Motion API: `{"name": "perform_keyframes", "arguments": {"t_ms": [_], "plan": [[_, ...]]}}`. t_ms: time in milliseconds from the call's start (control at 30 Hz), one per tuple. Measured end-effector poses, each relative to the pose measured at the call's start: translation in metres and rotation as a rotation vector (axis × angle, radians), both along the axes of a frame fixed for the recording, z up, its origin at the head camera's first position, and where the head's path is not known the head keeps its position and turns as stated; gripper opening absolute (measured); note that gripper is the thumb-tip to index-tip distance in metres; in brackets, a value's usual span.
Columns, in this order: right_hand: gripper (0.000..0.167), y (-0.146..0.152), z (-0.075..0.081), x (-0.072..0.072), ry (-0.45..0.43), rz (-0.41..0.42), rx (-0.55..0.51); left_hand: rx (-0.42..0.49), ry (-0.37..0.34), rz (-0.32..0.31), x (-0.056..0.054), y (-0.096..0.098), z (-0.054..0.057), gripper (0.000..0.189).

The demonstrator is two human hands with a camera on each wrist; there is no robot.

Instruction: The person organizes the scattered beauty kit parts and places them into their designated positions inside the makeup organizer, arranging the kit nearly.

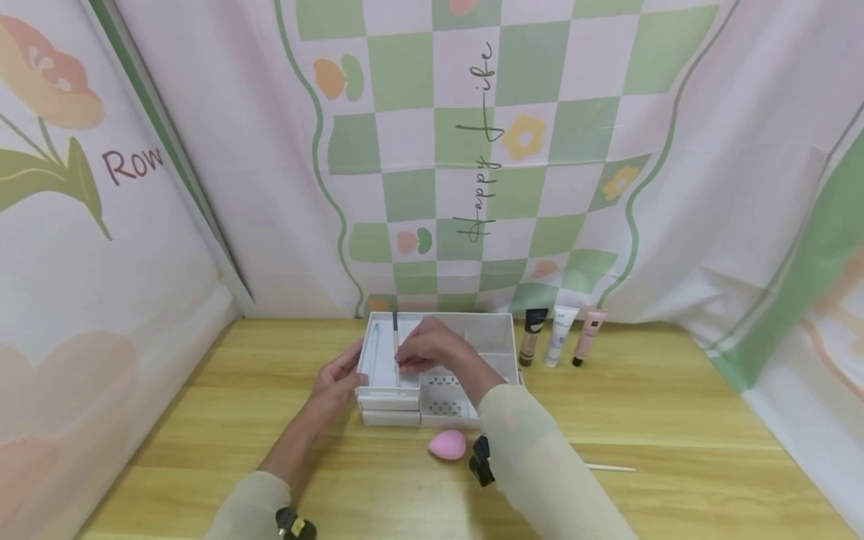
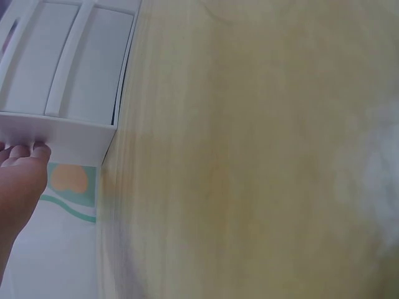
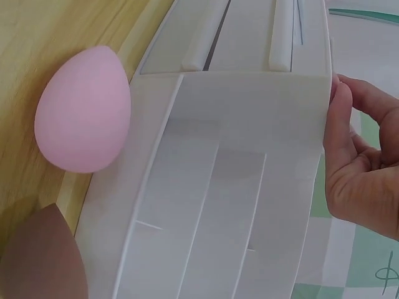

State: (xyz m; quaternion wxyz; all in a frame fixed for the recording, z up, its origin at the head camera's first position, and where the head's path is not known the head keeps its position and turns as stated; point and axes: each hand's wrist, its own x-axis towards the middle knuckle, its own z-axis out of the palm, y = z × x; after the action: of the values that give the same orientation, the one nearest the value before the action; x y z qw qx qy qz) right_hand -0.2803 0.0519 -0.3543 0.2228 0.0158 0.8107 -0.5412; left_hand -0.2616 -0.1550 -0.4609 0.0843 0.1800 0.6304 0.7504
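A white desktop organizer (image 1: 493, 343) stands against the curtain, with compartments on its right and a shallow tray over small drawers on its left. My left hand (image 1: 337, 381) holds its left side, the thumb by the tray's front corner; fingertips (image 2: 41, 151) touch the outer wall in the left wrist view. Over the tray, my right hand (image 1: 427, 347) pinches the lower part of a slim makeup brush (image 1: 395, 324) with a dark upper end. A thin pale stick (image 1: 376, 352) lies left of it. In the right wrist view the right hand's (image 3: 365, 156) fingertips are partly hidden behind the organizer's edge.
A pink makeup sponge (image 1: 448, 445) lies before the organizer, with a brown pointed sponge (image 3: 43, 258) beside it in the right wrist view. Three tubes, black-capped (image 1: 533, 335), white (image 1: 561, 335) and pink (image 1: 589, 337), stand at right. A white stick (image 1: 612, 468) lies near the right forearm.
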Motion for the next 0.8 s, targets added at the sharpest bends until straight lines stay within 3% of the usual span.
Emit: {"name": "perform_keyframes", "arguments": {"t_ms": [400,800], "plan": [[0.017,-0.0063,0.0009,-0.0009,-0.02,-0.037,0.038,0.021,0.013,-0.003,-0.0012,-0.0003,-0.0022,0.075],[0.018,-0.0074,0.0021,-0.0002,-0.022,-0.039,0.044,-0.016,-0.005,0.006,0.0011,-0.0002,0.0017,0.075]]}}
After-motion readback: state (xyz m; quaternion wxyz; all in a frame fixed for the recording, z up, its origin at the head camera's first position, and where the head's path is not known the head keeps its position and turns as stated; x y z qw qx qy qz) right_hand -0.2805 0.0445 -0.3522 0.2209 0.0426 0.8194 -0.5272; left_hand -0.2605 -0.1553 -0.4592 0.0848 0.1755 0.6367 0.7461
